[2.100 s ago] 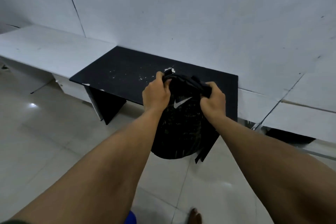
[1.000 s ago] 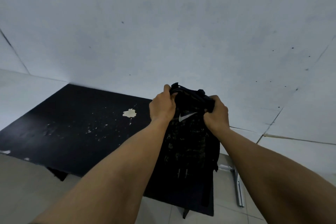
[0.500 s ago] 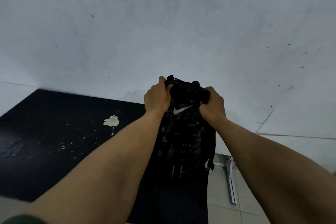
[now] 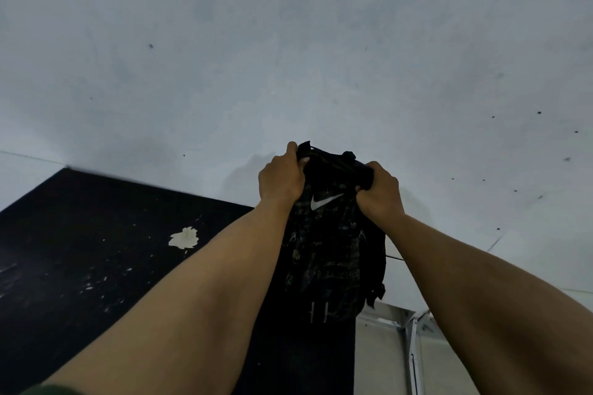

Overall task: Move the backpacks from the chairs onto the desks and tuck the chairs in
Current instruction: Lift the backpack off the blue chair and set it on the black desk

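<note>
Hands [image 4: 282, 179] [image 4: 380, 191], two, on one backpack [image 4: 330, 253]

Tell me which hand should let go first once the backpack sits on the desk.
Probably the left hand: it is over the open desk. The right hand grips the backpack nearest the desk's edge, so it can steady it.

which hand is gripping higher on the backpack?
The left hand: it grips the backpack at its top left corner, thumb up by the peak. The right hand grips lower, at the top right.
</note>
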`<action>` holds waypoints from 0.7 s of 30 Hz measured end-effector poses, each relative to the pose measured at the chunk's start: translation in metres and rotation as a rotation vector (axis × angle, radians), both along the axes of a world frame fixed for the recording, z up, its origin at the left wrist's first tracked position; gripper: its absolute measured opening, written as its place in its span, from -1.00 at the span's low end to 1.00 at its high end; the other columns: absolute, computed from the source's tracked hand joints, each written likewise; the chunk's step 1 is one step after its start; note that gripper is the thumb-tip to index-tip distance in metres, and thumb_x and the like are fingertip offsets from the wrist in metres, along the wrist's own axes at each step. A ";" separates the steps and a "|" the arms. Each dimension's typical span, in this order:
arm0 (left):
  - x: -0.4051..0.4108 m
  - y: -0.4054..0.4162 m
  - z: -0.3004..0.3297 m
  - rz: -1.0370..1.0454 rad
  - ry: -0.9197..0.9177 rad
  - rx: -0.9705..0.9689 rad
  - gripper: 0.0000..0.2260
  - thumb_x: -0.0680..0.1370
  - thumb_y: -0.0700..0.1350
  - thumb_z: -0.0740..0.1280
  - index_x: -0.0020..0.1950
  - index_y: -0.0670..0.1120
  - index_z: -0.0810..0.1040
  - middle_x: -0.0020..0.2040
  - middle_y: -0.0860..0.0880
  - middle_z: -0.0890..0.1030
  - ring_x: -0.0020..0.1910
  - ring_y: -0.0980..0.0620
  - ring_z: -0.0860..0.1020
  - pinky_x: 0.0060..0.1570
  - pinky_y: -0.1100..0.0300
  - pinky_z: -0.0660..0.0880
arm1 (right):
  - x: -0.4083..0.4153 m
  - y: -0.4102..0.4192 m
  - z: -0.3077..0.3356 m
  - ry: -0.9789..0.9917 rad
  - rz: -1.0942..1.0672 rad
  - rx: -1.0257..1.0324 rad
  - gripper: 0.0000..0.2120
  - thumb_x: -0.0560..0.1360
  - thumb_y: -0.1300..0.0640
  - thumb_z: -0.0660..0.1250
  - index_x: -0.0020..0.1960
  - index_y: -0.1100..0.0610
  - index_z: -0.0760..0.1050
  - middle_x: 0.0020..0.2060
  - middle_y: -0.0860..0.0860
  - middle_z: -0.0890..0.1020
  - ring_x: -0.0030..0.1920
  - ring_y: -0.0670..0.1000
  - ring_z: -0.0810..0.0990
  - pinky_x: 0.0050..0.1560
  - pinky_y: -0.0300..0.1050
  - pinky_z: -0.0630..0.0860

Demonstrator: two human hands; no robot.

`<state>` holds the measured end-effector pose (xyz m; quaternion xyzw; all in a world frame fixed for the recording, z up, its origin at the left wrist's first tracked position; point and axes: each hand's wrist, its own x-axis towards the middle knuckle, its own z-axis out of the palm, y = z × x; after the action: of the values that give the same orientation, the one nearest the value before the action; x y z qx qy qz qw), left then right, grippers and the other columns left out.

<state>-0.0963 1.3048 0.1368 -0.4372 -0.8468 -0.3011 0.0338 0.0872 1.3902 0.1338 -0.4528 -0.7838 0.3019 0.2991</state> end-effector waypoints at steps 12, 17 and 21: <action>-0.046 0.083 -0.018 -0.035 0.137 0.025 -0.76 0.64 0.05 0.17 0.19 -0.03 0.51 0.04 -0.10 0.52 0.07 -0.13 0.44 -0.04 0.05 0.33 | -0.039 0.066 -0.016 -0.018 -0.068 -0.028 -0.78 0.40 0.28 0.24 -0.05 0.00 0.44 -0.28 -0.13 0.53 -0.29 -0.18 0.50 -0.39 -0.32 0.30; -0.060 0.111 -0.017 -0.053 -0.043 0.109 -0.76 0.63 0.03 0.22 0.20 -0.07 0.53 0.12 -0.11 0.44 0.13 -0.09 0.41 -0.08 0.02 0.47 | -0.056 0.092 -0.019 0.005 -0.077 -0.019 -0.77 0.42 0.28 0.23 -0.02 0.00 0.44 -0.26 -0.13 0.53 -0.26 -0.18 0.50 -0.35 -0.33 0.33; -0.061 0.125 -0.014 -0.068 -0.131 0.274 -0.79 0.61 -0.05 0.29 0.17 -0.13 0.52 0.11 -0.10 0.46 0.09 -0.05 0.46 -0.08 0.01 0.53 | -0.062 0.108 -0.018 0.028 -0.085 -0.009 -0.74 0.43 0.26 0.25 0.03 -0.04 0.43 -0.23 -0.17 0.52 -0.23 -0.20 0.50 -0.32 -0.35 0.34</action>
<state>-0.1570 1.4295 0.1230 -0.4362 -0.7829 -0.4428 0.0277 0.0256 1.4982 0.1161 -0.4827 -0.7582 0.2986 0.3207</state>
